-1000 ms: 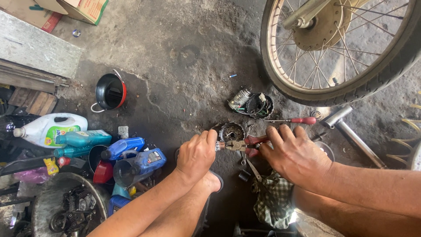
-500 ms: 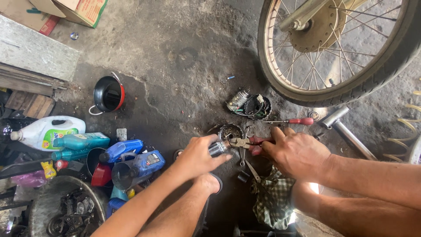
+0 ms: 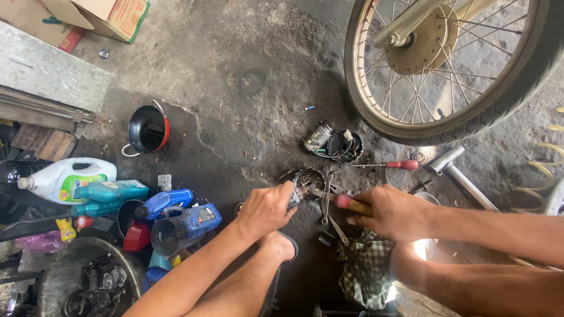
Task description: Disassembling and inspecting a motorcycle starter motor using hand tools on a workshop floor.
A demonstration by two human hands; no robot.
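At the far left a white plastic jug with a green label (image 3: 64, 179) lies on its side on the stained concrete floor (image 3: 247, 82), beside a cluster of blue plastic oil bottles (image 3: 176, 214) lying and leaning together. Above them a black funnel-shaped bowl with a red rim (image 3: 148, 129) rests apart on the floor. Moving right, the left hand (image 3: 267, 208) is curled around a small grey metal part (image 3: 295, 196) (its exact shape is too hidden to tell), fingers closed tightly over it, just above the person's sandalled foot (image 3: 281, 246). The right hand (image 3: 390, 212) grips the red-and-yellow handle of a screwdriver (image 3: 346, 203), whose metal shaft points left and meets the part held in the left hand. Both hover just over the floor, close to a round dark metal cup (image 3: 310, 179). Beneath the right hand lies a green checked cloth (image 3: 365, 267). Farther up sit a wired electrical assembly (image 3: 333, 144) and a second red-handled screwdriver (image 3: 388, 165). A spoked motorcycle wheel with black tyre (image 3: 458, 70) fills the upper right.
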